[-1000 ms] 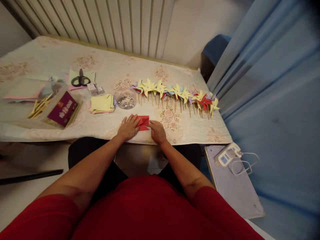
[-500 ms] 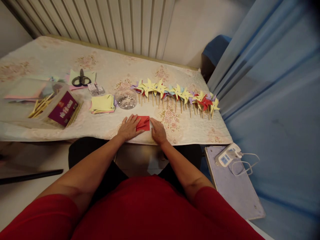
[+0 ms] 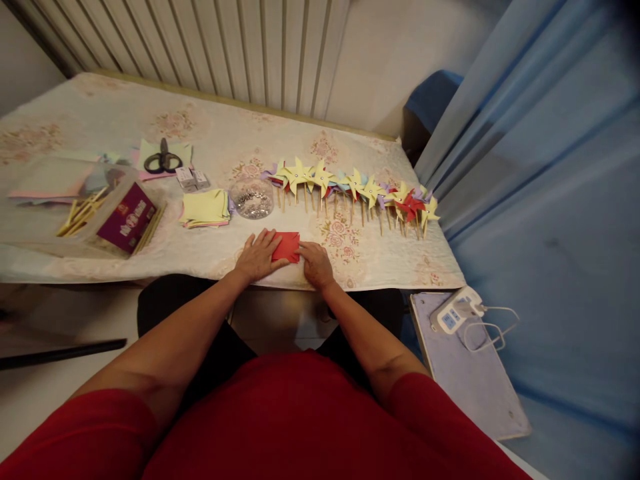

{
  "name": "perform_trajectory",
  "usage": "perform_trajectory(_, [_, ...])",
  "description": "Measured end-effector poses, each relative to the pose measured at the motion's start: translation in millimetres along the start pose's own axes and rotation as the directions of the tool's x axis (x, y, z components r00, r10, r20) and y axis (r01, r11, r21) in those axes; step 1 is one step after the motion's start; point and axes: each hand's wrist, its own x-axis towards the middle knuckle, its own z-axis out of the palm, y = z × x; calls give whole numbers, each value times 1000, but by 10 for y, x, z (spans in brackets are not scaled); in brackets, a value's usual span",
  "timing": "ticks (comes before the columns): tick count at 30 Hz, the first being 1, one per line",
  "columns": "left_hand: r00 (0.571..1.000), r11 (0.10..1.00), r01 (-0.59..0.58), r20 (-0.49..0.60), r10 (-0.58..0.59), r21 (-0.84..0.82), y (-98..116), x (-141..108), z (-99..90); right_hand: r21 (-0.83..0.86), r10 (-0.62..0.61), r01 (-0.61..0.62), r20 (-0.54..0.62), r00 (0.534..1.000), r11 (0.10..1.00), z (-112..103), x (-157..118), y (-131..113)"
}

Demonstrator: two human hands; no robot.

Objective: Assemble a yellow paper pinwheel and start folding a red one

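A red square of paper (image 3: 287,247) lies on the cloth near the table's front edge, with small cuts or points showing along its right side. My left hand (image 3: 257,257) rests flat over the paper's left part, fingers spread, holding it down against the table. At the right edge of the sheet, my right hand (image 3: 316,263) is curled, its thumb and forefinger closed at the paper's border. Beyond the paper stands a round clear dish (image 3: 253,200) of small shiny pieces. Just left of that dish lies a stack of yellow paper squares (image 3: 205,207) with other colours beneath.
Finished paper pinwheels (image 3: 355,185) on sticks lie in a row at the right. Scissors (image 3: 163,160), small boxes (image 3: 192,179) and a clear box (image 3: 123,217) with sticks are on the left. A power strip (image 3: 456,310) sits on a low stool (image 3: 475,380).
The raised, shaded part of the red paper now lies flatter. My right hand's fingertips have moved slightly down along its right edge; my left hand has stayed put.
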Motion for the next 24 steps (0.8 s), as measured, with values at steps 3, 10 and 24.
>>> perform_trajectory(3, [1000, 1000, 7, -9, -7, -14, -8, 6, 28, 0, 10, -10, -1, 1000, 1000, -2, 0, -6])
perform_trajectory(10, [999, 1000, 18, -32, -19, -12, -40, 22, 113, 22, 36, -35, -11, 999, 999, 17, 7, 2])
perform_trajectory(24, [998, 999, 9, -68, -7, 33, -8, -10, 116, -3, 201, -203, -104, 974, 979, 83, 318, 95])
